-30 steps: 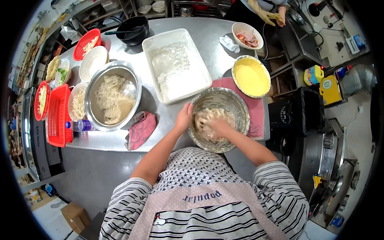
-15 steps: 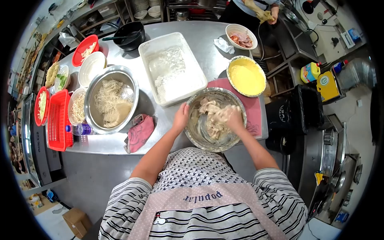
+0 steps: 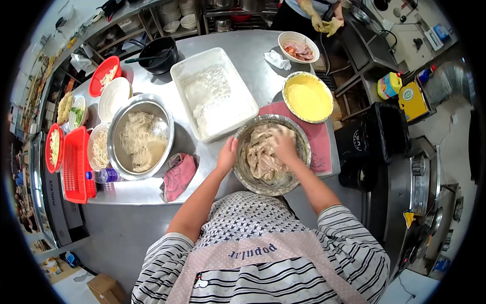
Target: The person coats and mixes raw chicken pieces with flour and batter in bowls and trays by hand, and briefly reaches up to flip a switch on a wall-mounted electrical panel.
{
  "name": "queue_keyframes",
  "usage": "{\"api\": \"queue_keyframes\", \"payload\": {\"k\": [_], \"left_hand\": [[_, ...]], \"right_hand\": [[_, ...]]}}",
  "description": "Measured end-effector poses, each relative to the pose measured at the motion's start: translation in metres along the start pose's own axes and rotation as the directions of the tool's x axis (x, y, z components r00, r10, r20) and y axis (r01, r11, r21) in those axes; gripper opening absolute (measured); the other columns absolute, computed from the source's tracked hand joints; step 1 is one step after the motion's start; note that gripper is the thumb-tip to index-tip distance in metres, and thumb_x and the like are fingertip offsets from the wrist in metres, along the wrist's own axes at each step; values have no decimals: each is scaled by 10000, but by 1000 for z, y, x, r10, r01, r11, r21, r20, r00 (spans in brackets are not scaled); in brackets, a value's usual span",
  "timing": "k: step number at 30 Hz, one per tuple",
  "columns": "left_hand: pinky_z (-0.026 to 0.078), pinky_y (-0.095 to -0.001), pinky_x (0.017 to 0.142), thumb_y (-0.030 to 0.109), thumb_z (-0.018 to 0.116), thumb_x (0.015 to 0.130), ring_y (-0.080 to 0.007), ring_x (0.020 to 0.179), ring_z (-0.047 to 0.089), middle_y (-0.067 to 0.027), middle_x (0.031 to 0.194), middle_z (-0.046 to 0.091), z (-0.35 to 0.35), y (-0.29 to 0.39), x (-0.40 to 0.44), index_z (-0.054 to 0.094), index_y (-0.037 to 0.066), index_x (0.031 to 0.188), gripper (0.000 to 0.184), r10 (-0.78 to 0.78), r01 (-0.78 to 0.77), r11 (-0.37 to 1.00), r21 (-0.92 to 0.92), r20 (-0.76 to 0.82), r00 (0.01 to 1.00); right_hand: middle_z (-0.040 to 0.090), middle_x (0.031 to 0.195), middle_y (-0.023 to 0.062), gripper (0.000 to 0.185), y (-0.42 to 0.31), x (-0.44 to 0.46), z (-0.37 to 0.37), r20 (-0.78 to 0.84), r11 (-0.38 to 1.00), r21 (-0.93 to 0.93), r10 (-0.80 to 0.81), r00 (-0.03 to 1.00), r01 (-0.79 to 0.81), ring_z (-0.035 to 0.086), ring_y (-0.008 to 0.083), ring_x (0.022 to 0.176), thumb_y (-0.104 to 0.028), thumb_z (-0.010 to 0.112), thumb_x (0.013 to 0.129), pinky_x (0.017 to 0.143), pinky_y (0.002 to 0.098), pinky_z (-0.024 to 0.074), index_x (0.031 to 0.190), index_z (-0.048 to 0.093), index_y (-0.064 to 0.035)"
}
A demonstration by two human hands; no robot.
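Observation:
A metal bowl (image 3: 298,175) smeared with batter stands at the table's front edge, partly on a pink cloth (image 3: 320,152). Pale, batter-coated pieces (image 3: 263,154) lie inside it. My left hand (image 3: 228,153) grips the bowl's left rim. Down in the bowl, my right hand (image 3: 284,144) touches the coated pieces; its fingers are smeared by motion and partly covered. Just behind the bowl is a white tray (image 3: 248,109) with white powder. A bowl of yellow mixture (image 3: 307,98) sits to the back right.
Left of me are a steel bowl of noodles (image 3: 115,152), a crumpled pink cloth (image 3: 179,176), a red basket (image 3: 76,167) and a bottle (image 3: 106,175). At the back are a black pan (image 3: 161,57) and a meat bowl (image 3: 298,48). A gloved co-worker (image 3: 321,20) stands beyond.
My right hand has moved from the bowl's right side toward its upper middle, and the coated pieces have shifted. My left hand stays at the rim. The co-worker's gloved hands have moved.

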State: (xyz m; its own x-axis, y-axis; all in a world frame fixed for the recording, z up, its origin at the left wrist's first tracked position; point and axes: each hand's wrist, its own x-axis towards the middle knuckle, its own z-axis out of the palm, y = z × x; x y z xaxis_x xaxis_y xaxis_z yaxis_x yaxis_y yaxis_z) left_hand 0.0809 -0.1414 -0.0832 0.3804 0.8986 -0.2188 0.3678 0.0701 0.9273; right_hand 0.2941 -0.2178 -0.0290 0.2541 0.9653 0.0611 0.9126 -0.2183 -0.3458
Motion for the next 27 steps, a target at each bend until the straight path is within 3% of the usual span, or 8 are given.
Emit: {"api": "queue_keyframes", "payload": {"k": [2, 5, 8, 10, 14, 16, 22, 27], "left_hand": [[400, -361, 910, 360, 377, 955, -336, 1083, 536, -217, 1126, 574, 2, 2, -1, 454, 17, 1246, 457, -22, 23, 999, -29, 10, 1000], [396, -357, 913, 364, 380, 953, -329, 1083, 536, -211, 1134, 572, -1, 12, -3, 455, 21, 1247, 458, -49, 49, 999, -3, 14, 999], [396, -355, 914, 360, 379, 954, -328, 1077, 537, -210, 1132, 572, -1, 5, -2, 460, 18, 1240, 453, -40, 40, 999, 6, -7, 999], [399, -354, 905, 353, 377, 956, -327, 1068, 540, -207, 1118, 578, 0, 3, -1, 470, 14, 1223, 441, -8, 7, 999, -37, -20, 1000], [401, -352, 900, 342, 378, 958, -327, 1067, 539, -207, 1113, 580, -4, 9, -4, 481, 16, 1209, 423, 15, -14, 998, -56, 12, 1000], [405, -353, 892, 335, 383, 958, -328, 1062, 542, -207, 1110, 581, -2, -1, -1, 488, 23, 1201, 409, 32, -31, 999, -37, 18, 999], [411, -354, 882, 333, 392, 956, -330, 1046, 551, -206, 1096, 587, 1, 4, -5, 494, 38, 1199, 395, 38, -39, 998, -42, -23, 999], [411, -353, 886, 332, 397, 955, -329, 1048, 552, -210, 1100, 586, 1, 19, -10, 491, 30, 1202, 401, -3, 2, 1000, -25, -25, 1000]], "right_hand": [[566, 1121, 195, 394, 43, 3, 35, -109, 977, 179, 137, 985, -116, 523, 344, 1061, -321, 441, 905, 913, 417, 396, 1176, 546, -55], [633, 864, 204, 355, 71, 35, 87, 273, 601, 536, 542, 795, -594, 608, 304, 802, -283, 454, 880, 762, 399, 449, 947, 637, 15], [655, 811, 170, 424, 4, 58, 100, 530, 278, 766, 239, 814, -580, 625, 276, 770, -392, 487, 822, 743, 361, 470, 864, 663, -9], [656, 858, 105, 285, -35, 39, 79, 408, 892, 418, -18, 913, -170, 601, 298, 880, -367, 525, 788, 819, 418, 441, 932, 680, -176], [587, 1042, 70, 277, -45, -29, 1, 513, 801, 333, -597, 617, 498, 512, 317, 1017, -433, 617, 722, 917, 520, 340, 888, 680, -220], [577, 1055, 85, 240, -12, -45, -9, 850, 855, 162, -375, 370, 493, 514, 329, 1018, -412, 657, 701, 901, 558, 345, 852, 675, -226], [465, 1190, 275, 774, 30, -59, -27, 446, 983, -133, -52, 893, 124, 461, 417, 1095, -410, 730, 627, 967, 467, 352, 1199, 473, 44], [383, 1266, 317, 820, 14, -43, 18, 654, 985, -172, 120, 747, -7, 445, 425, 1143, -188, 686, 646, 952, 436, 393, 1347, 301, -5]]}}
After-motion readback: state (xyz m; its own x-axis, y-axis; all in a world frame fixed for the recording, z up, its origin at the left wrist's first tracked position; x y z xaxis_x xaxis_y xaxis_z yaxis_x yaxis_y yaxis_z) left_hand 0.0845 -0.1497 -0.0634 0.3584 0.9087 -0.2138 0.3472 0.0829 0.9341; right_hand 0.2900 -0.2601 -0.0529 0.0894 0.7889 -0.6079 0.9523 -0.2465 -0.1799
